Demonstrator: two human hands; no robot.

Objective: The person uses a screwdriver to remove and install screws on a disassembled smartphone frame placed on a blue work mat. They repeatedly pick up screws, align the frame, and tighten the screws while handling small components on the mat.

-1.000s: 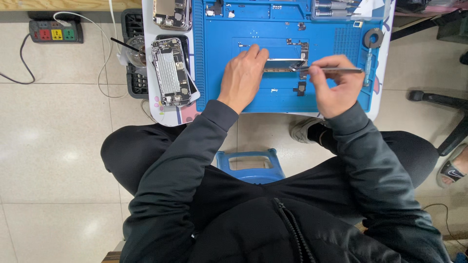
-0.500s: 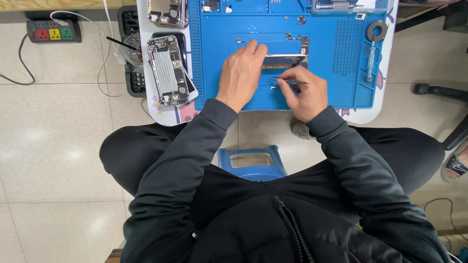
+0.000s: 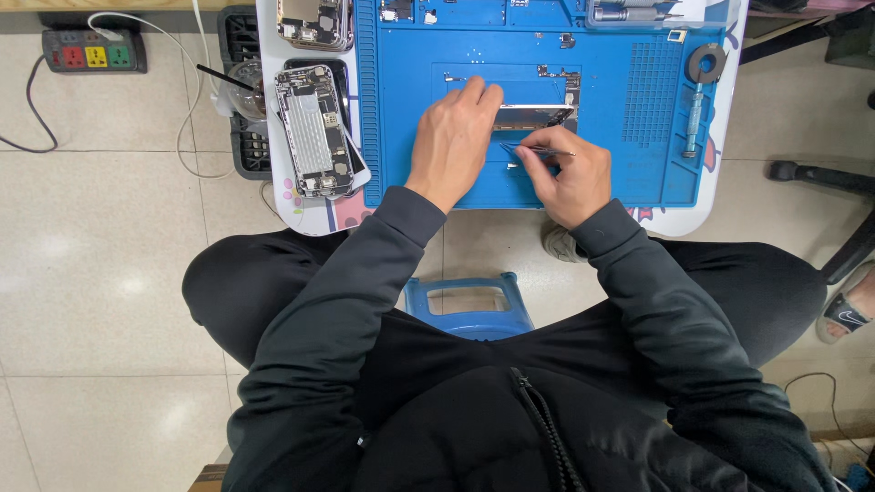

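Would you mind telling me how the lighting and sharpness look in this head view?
Head view: even, soft light; pale glare patches on the floor tiles; left hand and right hand on the blue mat look sharp; small parts under the tweezers are too small to resolve.

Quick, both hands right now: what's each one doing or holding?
Left hand: open, fingers pressed flat on the phone part on the blue mat.
Right hand: closed, pinching tweezers whose tip is by that part.

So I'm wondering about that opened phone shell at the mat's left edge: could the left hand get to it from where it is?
Probably yes: the left hand rests on the blue mat, and nothing stands between it and the opened phone shell.
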